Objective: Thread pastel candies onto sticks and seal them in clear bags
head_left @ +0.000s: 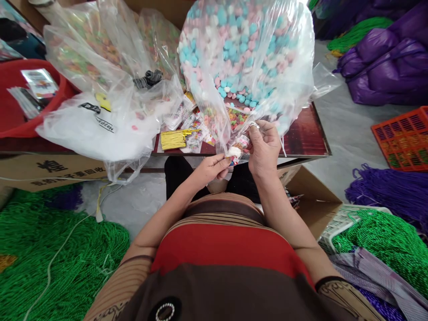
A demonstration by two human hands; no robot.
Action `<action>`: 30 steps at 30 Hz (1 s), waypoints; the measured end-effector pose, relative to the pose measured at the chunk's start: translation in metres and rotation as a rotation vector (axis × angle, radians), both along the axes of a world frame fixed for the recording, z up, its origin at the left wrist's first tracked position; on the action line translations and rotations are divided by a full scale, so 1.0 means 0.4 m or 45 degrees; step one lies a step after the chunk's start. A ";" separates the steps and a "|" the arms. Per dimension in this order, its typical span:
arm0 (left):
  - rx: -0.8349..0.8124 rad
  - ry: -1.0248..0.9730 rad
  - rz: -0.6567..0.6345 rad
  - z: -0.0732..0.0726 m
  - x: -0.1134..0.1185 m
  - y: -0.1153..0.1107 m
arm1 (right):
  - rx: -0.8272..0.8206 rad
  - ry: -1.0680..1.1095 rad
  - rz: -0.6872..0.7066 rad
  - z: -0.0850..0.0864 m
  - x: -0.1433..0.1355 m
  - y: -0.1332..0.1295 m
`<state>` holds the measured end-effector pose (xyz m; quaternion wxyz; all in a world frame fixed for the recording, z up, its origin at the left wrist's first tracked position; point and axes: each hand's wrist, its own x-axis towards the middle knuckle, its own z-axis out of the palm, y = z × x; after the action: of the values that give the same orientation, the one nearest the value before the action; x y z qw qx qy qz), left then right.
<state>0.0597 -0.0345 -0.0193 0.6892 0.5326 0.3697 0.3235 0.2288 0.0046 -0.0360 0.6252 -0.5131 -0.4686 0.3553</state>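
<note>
A small clear packet [241,143] with pink, white and brown contents is between my two hands at the table's front edge. My left hand [214,169] pinches its lower end, where a bit of blue and red shows. At its upper right, my right hand [265,145] closes on the gathered top of the clear plastic. Just beyond stands a big clear bag [247,49] of pink, blue and white candies. A bundle of yellow ties [173,139] lies left of the hands, beside small printed packets [195,141].
Clear bags of orange and green pieces [90,49] and a white plastic bag [100,127] cover the table's left part. A red basin [62,96] is at far left. An open carton [309,200], green cords [388,236] and an orange crate [401,140] are at right.
</note>
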 end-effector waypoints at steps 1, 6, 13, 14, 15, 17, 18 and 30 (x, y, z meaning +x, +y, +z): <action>-0.038 -0.021 -0.021 0.000 -0.006 -0.004 | -0.001 -0.014 0.017 -0.004 0.000 -0.001; -0.155 -0.037 -0.024 -0.002 -0.015 -0.006 | -0.011 -0.073 0.093 0.011 -0.007 -0.011; 0.061 0.009 0.424 -0.019 0.043 0.009 | -0.247 0.163 0.341 0.069 -0.061 -0.074; 0.107 0.041 0.471 -0.023 0.048 0.010 | -0.288 0.190 0.412 0.066 -0.067 -0.084; 0.159 0.079 0.490 -0.027 0.049 0.011 | -0.318 0.189 0.456 0.060 -0.070 -0.092; 0.269 0.167 0.480 -0.032 0.041 0.014 | -0.324 0.119 0.444 0.042 -0.066 -0.096; 0.326 0.204 0.490 -0.032 0.032 0.017 | -0.304 0.067 0.406 0.034 -0.060 -0.094; -0.180 -0.482 0.448 0.015 0.025 0.077 | -0.459 0.179 0.494 0.042 -0.089 -0.101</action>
<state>0.0698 -0.0036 -0.0133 0.7146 0.3406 0.3430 0.5056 0.1932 -0.0359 -0.0190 0.4749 -0.4908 -0.4427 0.5809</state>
